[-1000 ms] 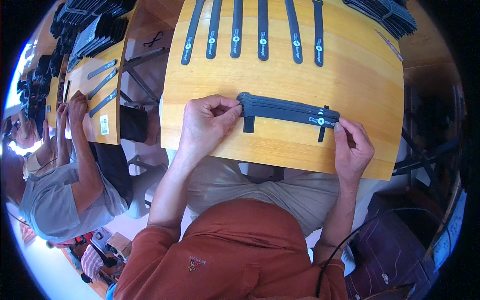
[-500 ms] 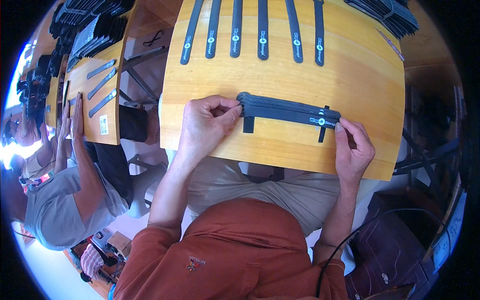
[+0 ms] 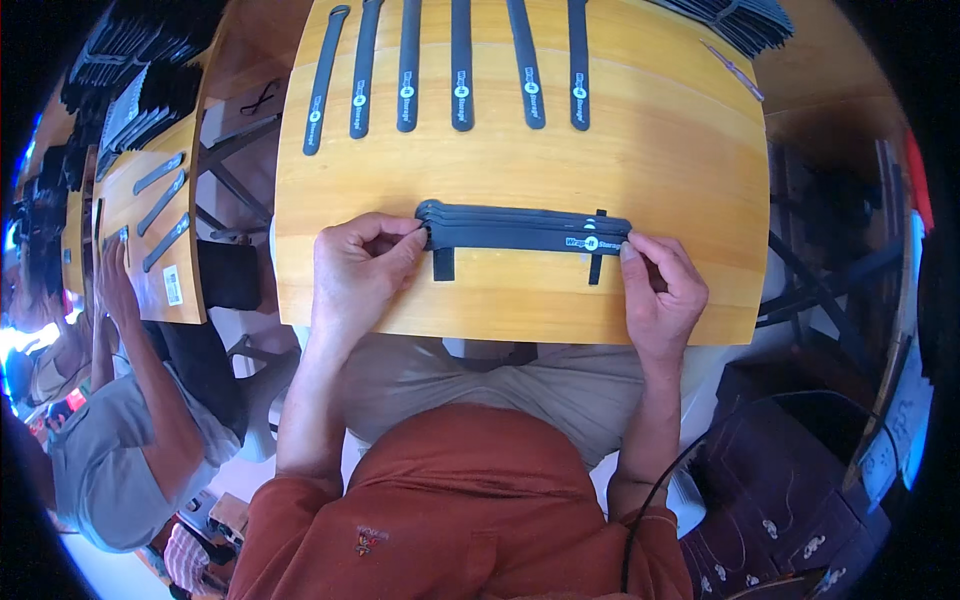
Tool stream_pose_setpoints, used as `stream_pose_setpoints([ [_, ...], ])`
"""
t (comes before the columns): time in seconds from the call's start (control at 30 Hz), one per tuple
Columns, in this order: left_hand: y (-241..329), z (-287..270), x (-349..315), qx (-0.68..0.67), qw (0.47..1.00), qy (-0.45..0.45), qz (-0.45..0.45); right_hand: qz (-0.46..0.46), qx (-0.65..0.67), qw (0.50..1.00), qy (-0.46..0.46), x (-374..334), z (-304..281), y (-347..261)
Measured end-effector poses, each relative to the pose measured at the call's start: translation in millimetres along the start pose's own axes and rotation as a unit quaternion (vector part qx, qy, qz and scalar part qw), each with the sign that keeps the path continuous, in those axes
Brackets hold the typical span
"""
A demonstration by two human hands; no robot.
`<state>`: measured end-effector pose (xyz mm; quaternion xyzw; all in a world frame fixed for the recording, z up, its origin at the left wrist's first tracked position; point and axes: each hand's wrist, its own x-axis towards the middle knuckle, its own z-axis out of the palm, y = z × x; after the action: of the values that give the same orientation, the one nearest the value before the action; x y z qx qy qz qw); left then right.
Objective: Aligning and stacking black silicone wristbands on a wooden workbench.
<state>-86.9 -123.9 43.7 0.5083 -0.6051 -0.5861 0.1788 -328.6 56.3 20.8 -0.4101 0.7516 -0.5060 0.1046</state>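
A short stack of black hook-and-loop storage straps [image 3: 510, 232] lies crosswise on the wooden table, its layers slightly staggered. Two narrow black strips, a left one [image 3: 444, 265] and a right one [image 3: 596, 270], stick out from under it. My left hand [image 3: 362, 270] pinches the stack's left end, where the rounded loop ends sit. At the other end, my right hand [image 3: 662, 290] grips the printed tip between thumb and fingers. Farther up the table, several single straps [image 3: 461, 75] lie side by side in a row, printed ends toward me.
The table [image 3: 520, 310] ends just before my lap. A bundle of black straps [image 3: 735, 20] and a thin pen-like tool [image 3: 735, 70] lie at its far right. On the left, a co-worker [image 3: 140, 440] sits at another table [image 3: 185, 235] with straps and black stacks.
The whole view has shifted, so the table appears farther left. Both hands keep their hold on the ends of the strap stack, which stays in place. The co-worker's hands have moved slightly.
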Motion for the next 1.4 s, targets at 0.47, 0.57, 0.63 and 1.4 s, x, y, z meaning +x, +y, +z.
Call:
stream_pose_setpoints([
  [0.47,2.6,2.0,-0.3,0.029,0.999,0.019,-0.006,-0.006,-0.024,1.000,-0.004,2.1,-1.6,-2.9],
  [0.57,1.7,2.4,0.1,0.030,0.999,0.018,-0.002,-0.008,-0.023,1.000,-0.003,1.7,-1.7,-1.2],
  [0.63,0.7,2.0,0.3,0.025,1.000,0.017,-0.004,-0.008,-0.021,1.000,-0.003,1.3,-1.6,-1.1],
  [1.4,-0.5,0.4,0.6,0.027,1.000,0.015,0.000,0.012,-0.029,0.999,-0.003,-0.8,-0.2,-3.3],
])
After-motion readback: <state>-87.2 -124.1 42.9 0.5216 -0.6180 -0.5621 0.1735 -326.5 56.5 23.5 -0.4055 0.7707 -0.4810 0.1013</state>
